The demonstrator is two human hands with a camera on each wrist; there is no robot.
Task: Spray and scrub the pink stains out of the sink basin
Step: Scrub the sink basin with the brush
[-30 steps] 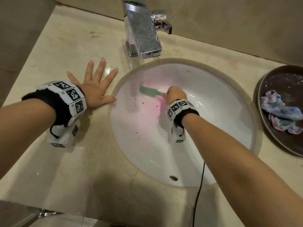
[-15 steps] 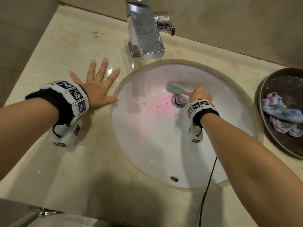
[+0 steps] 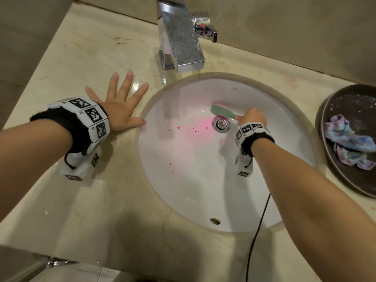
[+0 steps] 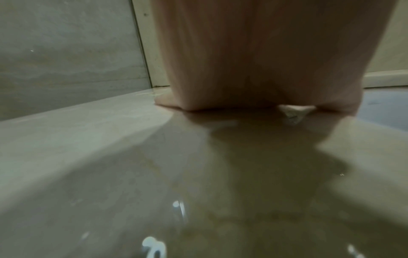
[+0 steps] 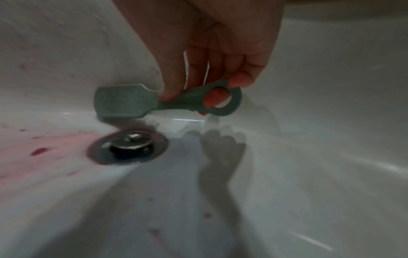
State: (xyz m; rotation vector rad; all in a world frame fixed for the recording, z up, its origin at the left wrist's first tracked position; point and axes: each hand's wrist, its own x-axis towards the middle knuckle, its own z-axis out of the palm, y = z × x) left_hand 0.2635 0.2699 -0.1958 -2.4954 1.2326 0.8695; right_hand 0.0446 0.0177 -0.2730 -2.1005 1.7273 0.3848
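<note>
A white oval sink basin [image 3: 203,190] carries pink stains [image 3: 195,129] as a smear and scattered spots left of the metal drain [image 3: 221,124]. My right hand [image 3: 251,117] grips the looped handle of a small green scrub brush [image 3: 221,112], whose head lies against the basin wall just behind the drain. In the right wrist view the fingers [image 5: 170,87] pinch the brush [image 5: 132,103] above the drain [image 5: 128,147], and the stains [image 5: 44,150] lie at the left. My left hand [image 3: 122,106] rests flat with spread fingers on the counter left of the sink.
A chrome faucet [image 3: 181,37] stands behind the basin. At the right edge a dark round tray [image 3: 345,180] holds a crumpled pastel cloth [image 3: 348,143]. A black cable [image 3: 258,231] hangs by my right forearm. The beige marble counter [image 3: 81,200] is wet near the left hand.
My right hand has carried the brush rightward from the basin's left-centre to just behind the drain. The left hand has stayed flat on the counter.
</note>
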